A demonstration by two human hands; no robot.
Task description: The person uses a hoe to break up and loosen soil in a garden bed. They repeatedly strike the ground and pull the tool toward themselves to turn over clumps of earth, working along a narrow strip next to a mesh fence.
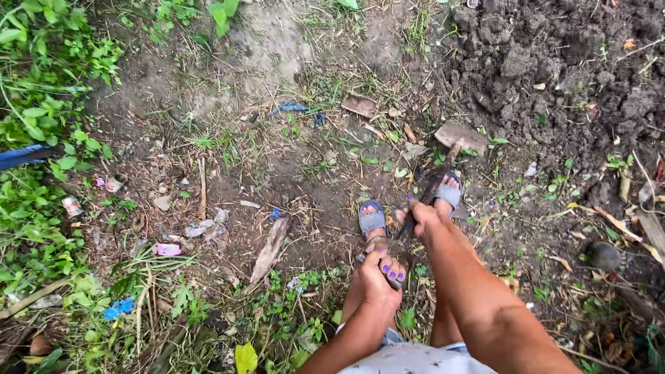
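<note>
A hoe with a dark wooden handle [429, 188] and a soil-caked blade [460, 136] rests its blade on the ground ahead of my feet. My right hand [420, 217] grips the handle partway down. My left hand [379, 271], with purple-painted nails, grips the handle's near end. My feet, in grey slide sandals [372, 221], stand just behind the blade on bare dirt.
Freshly turned clods of dark soil [554, 62] fill the upper right. Leafy weeds [41, 104] line the left edge. Bits of litter [167, 249], dry leaves and sticks lie scattered over the dirt. A blue object [24, 156] pokes in at the left.
</note>
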